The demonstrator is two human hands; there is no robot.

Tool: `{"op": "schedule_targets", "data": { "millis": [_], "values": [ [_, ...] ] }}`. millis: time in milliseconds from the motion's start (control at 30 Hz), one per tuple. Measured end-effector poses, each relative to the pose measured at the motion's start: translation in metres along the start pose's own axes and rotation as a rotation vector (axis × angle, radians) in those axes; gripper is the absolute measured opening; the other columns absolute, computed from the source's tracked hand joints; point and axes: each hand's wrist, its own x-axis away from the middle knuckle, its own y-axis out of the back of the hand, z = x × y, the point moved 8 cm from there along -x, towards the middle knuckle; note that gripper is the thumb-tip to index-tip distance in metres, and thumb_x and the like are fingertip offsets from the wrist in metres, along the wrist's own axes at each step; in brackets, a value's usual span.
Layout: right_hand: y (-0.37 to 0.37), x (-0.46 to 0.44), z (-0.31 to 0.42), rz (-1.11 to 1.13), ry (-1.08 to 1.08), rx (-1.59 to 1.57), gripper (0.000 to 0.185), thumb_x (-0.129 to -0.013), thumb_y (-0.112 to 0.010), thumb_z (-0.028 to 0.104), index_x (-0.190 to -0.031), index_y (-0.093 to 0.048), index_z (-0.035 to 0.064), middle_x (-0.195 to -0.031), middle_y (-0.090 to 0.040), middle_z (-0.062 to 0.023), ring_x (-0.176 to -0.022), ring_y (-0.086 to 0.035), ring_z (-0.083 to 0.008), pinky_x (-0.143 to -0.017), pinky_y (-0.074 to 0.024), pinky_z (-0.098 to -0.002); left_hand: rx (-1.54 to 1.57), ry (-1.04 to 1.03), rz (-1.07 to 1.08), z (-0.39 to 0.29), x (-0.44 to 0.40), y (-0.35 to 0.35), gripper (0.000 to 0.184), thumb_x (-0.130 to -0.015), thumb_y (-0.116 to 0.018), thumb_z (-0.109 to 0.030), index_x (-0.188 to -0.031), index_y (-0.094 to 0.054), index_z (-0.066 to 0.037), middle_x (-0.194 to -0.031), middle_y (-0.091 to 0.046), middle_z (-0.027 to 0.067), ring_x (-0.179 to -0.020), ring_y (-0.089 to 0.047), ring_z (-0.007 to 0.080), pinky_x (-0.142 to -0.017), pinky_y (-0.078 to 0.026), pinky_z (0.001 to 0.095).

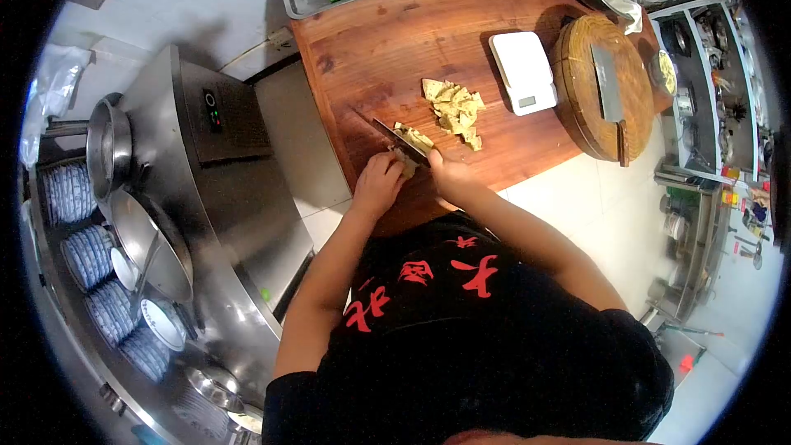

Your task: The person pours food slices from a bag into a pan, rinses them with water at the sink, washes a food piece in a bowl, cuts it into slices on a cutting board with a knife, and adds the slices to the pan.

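A kitchen knife [395,139] with a dark blade lies across the wooden table's near left part, tilted. My right hand [447,176] is closed at the knife's near end, around what looks like its handle. My left hand [381,179] has bent fingers on a pale yellow piece of food [407,166], close beside the blade. Small cut yellow pieces [414,137] lie along the blade's far side. Farther right sits a loose pile of flat yellow pieces [456,111], apart from both hands. The exact kind of food cannot be made out.
A white kitchen scale [522,72] and a round chopping board [568,107] with a cleaver [607,82] stand right on the wooden table [362,41]. A metal tray [309,4] holds cut onion and a green vegetable. Steel counter [239,206] and stacked plates [86,255] are left.
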Motion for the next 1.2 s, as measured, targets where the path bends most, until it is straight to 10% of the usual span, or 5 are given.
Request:
{"op": "schedule_targets", "data": {
  "millis": [1033,1200],
  "values": [
    [-0.041,-0.006,0.009,-0.108,0.224,0.077,0.027,-0.083,-0.056,0.018,-0.1,-0.04,0.0035,-0.076,-0.059,-0.0207,-0.076,-0.06,-0.038,-0.065,-0.0475,-0.0472,0.004,0.001,-0.11,0.017,0.012,-0.016,0.013,-0.074,-0.06,-0.007,-0.087,-0.061,-0.006,-0.089,-0.055,0.0113,-0.087,-0.054,0.0297,-0.075,-0.047,0.0382],
    [-0.049,-0.012,-0.041,-0.224,-0.117,-0.033,0.023,-0.083,-0.052,0.013,-0.098,-0.039,0.0009,-0.066,-0.057,-0.0208,-0.059,-0.058,-0.038,-0.052,-0.0453,-0.0471,-0.066,0.17,-0.055,0.021,-0.004,-0.015,0.009,-0.078,-0.062,-0.011,-0.086,-0.061,-0.006,-0.089,-0.053,0.0115,-0.087,-0.053,0.0296,-0.076,-0.044,0.0398]
  ]
}}
